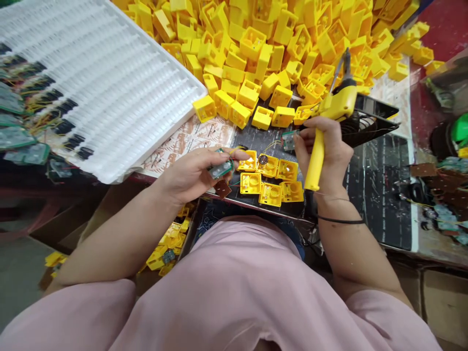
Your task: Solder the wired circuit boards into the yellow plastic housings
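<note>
My left hand point(195, 173) grips a small green circuit board point(220, 169) with thin wires, held just left of a cluster of open yellow plastic housings point(271, 180) on the dark mat. My right hand point(321, 151) is closed around the yellow handle of a soldering iron point(331, 114), whose metal tip points up and away. The fingertips of the same hand also pinch a second small green board point(288, 140) above the housings. One housing holds a round dark part point(263, 159).
A big heap of yellow housings point(278, 44) fills the back of the bench. A white ribbed tray point(98, 83) lies at left with wired boards point(22, 122) along its edge. A black stand point(369, 122) and loose parts point(438, 195) sit at right. More yellow pieces point(168, 243) lie below the bench.
</note>
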The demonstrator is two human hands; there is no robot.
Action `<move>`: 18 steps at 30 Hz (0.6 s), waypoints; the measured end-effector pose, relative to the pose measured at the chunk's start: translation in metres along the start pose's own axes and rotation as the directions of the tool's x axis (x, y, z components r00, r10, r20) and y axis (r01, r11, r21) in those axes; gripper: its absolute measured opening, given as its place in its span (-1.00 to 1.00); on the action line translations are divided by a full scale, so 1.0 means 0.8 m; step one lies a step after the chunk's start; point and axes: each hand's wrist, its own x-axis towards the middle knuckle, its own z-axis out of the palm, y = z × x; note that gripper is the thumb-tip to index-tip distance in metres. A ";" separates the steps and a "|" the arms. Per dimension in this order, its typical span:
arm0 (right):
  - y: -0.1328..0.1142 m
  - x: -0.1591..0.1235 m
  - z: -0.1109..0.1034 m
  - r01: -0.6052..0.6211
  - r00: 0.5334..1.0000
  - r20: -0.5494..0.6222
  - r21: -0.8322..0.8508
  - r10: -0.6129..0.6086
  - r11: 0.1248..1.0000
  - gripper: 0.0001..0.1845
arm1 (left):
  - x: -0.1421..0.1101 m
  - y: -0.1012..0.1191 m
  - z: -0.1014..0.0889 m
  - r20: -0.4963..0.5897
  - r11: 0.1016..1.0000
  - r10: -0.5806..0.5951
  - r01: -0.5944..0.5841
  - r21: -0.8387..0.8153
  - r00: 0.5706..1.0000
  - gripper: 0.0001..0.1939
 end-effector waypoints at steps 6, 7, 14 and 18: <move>-0.027 -0.015 -0.016 0.136 0.986 0.099 -0.003 -0.135 0.991 -0.58 | 0.007 -0.012 0.034 -0.102 0.954 0.033 -0.061 -0.294 0.994 -0.78; -0.040 -0.020 -0.016 0.147 0.982 0.117 0.025 -0.149 0.989 -0.54 | 0.010 -0.015 0.043 -0.123 0.936 0.059 -0.098 -0.339 0.991 -0.78; -0.094 -0.051 0.023 0.115 0.993 -0.043 0.261 -0.107 0.959 -0.58 | 0.021 -0.047 0.088 -0.058 0.906 0.235 -0.241 -0.347 0.970 -0.87; -0.078 -0.049 0.016 0.064 0.997 -0.054 0.303 -0.051 0.951 -0.52 | 0.008 -0.043 0.070 0.130 0.976 0.191 -0.175 -0.128 0.973 -0.52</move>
